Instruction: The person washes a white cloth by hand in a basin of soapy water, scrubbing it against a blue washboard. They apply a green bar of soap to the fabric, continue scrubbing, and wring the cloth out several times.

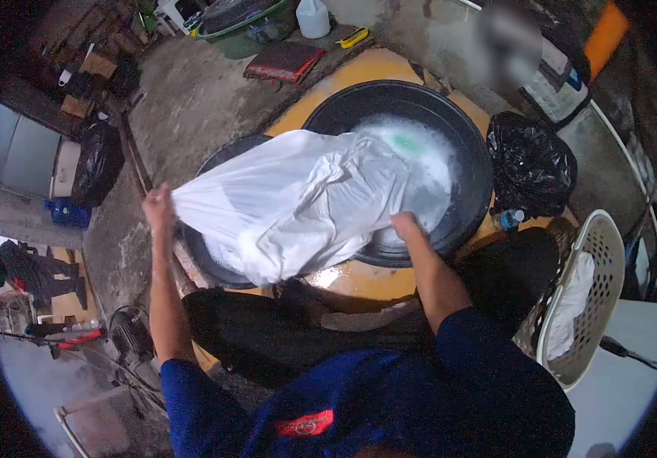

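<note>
A large wet white cloth (267, 191) stretches between my two hands, over two dark basins. Its kind, garment or sheet, I cannot make out. My left hand (158, 206) grips the far left corner, pulled out past the rim of the smaller basin (218, 156). On the other side my right hand (405, 225) is closed on the cloth's edge, over the bigger black basin (475, 164). White suds (429, 164) with a green patch float in the bigger basin. The cloth hides much of both basins, and its folds bunch up in the middle.
A cream laundry basket (611, 259) with white cloth inside stands at my right. Near it are a black plastic bag (531, 164) and a small bottle (510, 220). Beyond the basins lie a yellow brush-like object (354, 37), a dark red folded item (283, 62) and a white jug (313, 19).
</note>
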Available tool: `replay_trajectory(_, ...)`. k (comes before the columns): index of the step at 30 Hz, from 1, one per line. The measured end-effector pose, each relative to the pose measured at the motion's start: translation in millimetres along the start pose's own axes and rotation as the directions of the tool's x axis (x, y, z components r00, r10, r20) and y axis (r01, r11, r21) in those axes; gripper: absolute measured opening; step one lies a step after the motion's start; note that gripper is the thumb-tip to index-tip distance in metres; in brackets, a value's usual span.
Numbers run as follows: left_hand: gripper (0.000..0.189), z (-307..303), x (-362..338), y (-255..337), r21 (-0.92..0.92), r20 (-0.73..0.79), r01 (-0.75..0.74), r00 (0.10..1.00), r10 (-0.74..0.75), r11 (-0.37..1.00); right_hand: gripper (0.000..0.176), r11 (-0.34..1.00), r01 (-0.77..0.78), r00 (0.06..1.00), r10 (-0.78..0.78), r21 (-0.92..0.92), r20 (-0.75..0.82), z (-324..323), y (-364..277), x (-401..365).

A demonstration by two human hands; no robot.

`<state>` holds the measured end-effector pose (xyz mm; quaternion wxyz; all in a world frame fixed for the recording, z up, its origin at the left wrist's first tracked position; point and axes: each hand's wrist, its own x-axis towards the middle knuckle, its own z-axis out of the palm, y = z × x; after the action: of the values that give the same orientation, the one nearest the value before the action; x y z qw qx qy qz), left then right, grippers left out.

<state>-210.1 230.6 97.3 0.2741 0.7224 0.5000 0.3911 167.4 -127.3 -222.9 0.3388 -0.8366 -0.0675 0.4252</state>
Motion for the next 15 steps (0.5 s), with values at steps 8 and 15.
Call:
replay_trajectory(8, 0.033, -40.4, 28.1, -97.4, 0.157, 0.091, 0.102, 0.989, -0.117, 0.982, 0.018, 0.934, -0.193, 0.978, 0.207, -0.300, 0.015, 1.0, 35.6, 34.2)
replay_trajectory(15, 0.032, 2.1, -20.5, -27.1, 0.191, 0.509, -0.117, 0.861, 0.003, 0.975, 0.034, 0.735, 0.277, 0.928, -0.373, -0.619, -0.028, 15.2, 4.6, 41.3)
